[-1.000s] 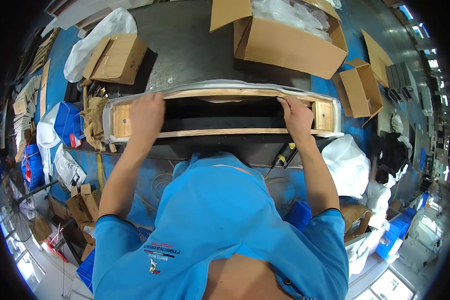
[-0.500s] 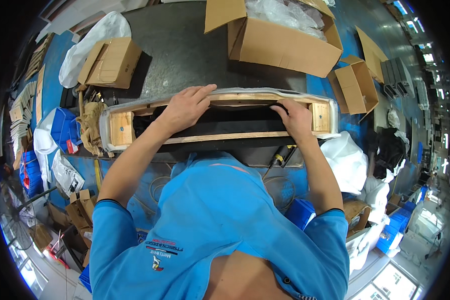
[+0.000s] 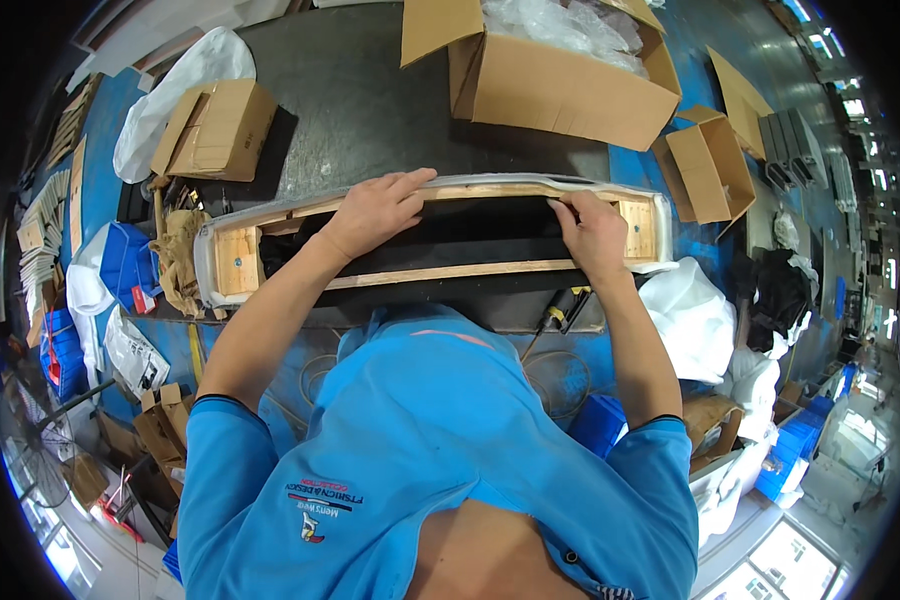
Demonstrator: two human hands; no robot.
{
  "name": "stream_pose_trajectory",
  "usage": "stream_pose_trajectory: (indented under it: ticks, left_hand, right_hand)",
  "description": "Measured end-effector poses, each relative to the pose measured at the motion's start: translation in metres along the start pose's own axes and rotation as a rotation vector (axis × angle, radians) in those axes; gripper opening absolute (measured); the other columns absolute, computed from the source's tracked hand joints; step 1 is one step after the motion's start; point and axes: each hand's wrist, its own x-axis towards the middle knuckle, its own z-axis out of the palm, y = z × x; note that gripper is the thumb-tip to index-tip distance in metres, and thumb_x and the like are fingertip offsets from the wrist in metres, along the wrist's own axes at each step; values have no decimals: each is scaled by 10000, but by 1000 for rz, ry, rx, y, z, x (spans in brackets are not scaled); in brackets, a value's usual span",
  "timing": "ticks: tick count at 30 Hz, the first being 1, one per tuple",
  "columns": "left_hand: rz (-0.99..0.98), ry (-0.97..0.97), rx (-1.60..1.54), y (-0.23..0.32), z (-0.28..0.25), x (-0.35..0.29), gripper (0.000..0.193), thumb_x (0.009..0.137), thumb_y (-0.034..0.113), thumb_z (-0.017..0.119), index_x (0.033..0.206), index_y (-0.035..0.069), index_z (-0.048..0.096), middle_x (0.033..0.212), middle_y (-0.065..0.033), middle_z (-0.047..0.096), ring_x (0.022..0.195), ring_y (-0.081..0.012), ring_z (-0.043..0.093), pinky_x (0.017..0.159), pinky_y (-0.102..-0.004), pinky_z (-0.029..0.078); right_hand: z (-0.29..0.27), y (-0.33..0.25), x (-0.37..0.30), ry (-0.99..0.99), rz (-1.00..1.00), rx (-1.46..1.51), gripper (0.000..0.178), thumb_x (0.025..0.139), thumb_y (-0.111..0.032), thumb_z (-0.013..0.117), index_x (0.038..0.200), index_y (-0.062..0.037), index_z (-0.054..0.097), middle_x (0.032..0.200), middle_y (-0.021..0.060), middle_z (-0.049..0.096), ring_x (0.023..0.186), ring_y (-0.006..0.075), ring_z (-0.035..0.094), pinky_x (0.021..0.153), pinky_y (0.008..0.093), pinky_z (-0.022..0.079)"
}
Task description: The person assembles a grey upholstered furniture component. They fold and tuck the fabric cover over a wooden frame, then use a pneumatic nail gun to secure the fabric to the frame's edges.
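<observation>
A long wooden frame (image 3: 240,262) with a dark inside lies across a dark work table (image 3: 370,110), wrapped along its far rail and ends in white covering (image 3: 660,215). My left hand (image 3: 375,212) lies flat with fingers spread on the far rail near the middle. My right hand (image 3: 595,235) presses on the same rail toward the right end, fingers bent over the covering's edge. A screwdriver with a black and yellow handle (image 3: 553,312) lies at the table's near edge below my right hand.
A big open cardboard box (image 3: 560,85) with plastic bags stands behind the frame. A closed small box (image 3: 215,130) and a white bag (image 3: 185,75) sit at the back left, another open box (image 3: 710,165) at the right. Blue bins (image 3: 120,265) and white bags (image 3: 690,315) line the floor.
My left hand has slid from the frame's left part along the far rail to its middle. My right hand has stayed near the right end.
</observation>
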Motion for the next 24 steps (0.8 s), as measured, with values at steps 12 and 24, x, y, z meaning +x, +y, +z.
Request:
stream_pose_trajectory:
  ticks: [12,24]
  left_hand:
    - [74,70,-19,-4,-16,-10,347,812,240,817,838,45,532,1392,-136,614,1122,-337,674,893,-431,589]
    - [31,30,-43,-11,-14,-31,320,847,263,789,865,53,548,1444,-146,571,1267,-328,591,1134,-518,452]
  right_hand:
    - [-9,-17,22,48,18,1,134,887,-191,761,854,-99,670,838,90,663,757,328,670,667,432,528]
    - [34,-52,12,-172,-476,19,154,886,-147,719,1002,-100,631,919,71,654,913,292,656,803,425,523]
